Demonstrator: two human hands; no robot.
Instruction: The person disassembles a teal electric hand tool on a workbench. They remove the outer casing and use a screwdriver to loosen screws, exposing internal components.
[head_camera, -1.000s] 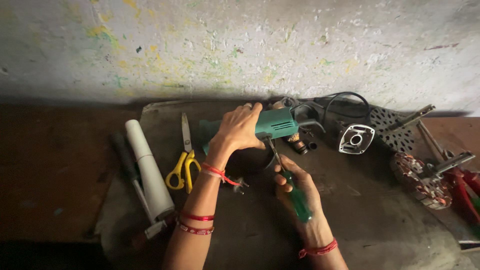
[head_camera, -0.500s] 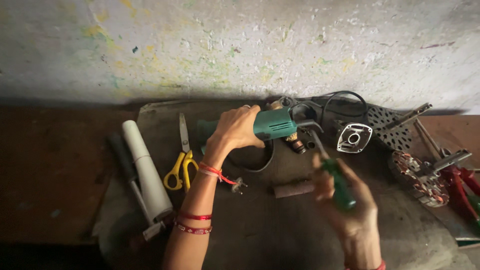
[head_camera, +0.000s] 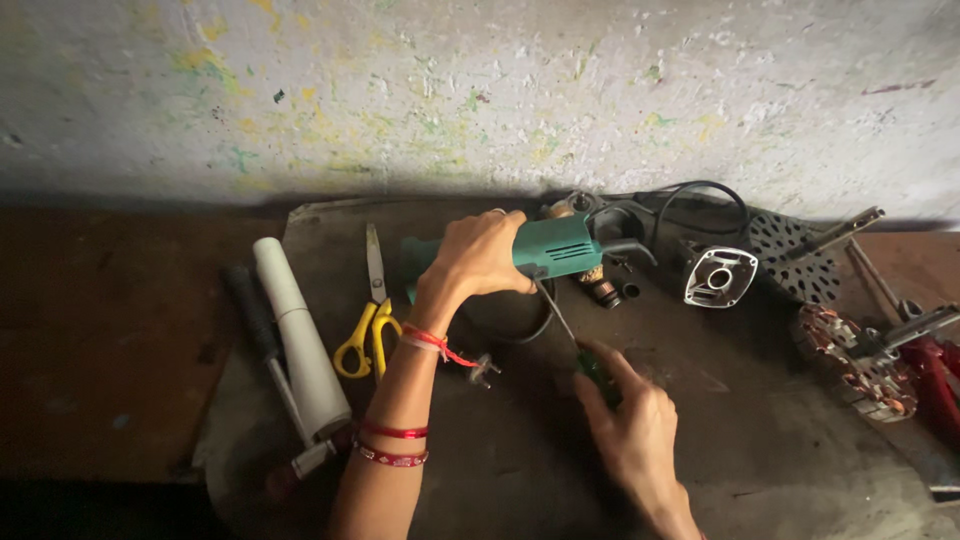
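My left hand (head_camera: 482, 258) grips the teal body of an angle grinder (head_camera: 560, 246) lying on a dark mat near the wall. My right hand (head_camera: 632, 430) holds a green-handled screwdriver (head_camera: 590, 365); its thin shaft slants up and its tip meets the underside of the grinder body. A black cord (head_camera: 690, 195) loops from the grinder's far end. A small brown armature piece (head_camera: 603, 291) lies just right of the screwdriver shaft. Red threads and bangles circle my left wrist.
Yellow-handled scissors (head_camera: 368, 335) and a white roll (head_camera: 298, 340) lie left of my arm, beside a dark tool (head_camera: 252, 310). A silver gear housing (head_camera: 718, 277), a perforated black guard (head_camera: 795, 255), a copper-wound stator (head_camera: 850, 360) and red-handled pliers (head_camera: 935, 375) sit on the right. A two-pin plug (head_camera: 483, 369) lies mid-mat.
My right hand swung out to the right with the screwdriver, then came back in; its tip now sits against the grinder body. My left hand kept its grip.
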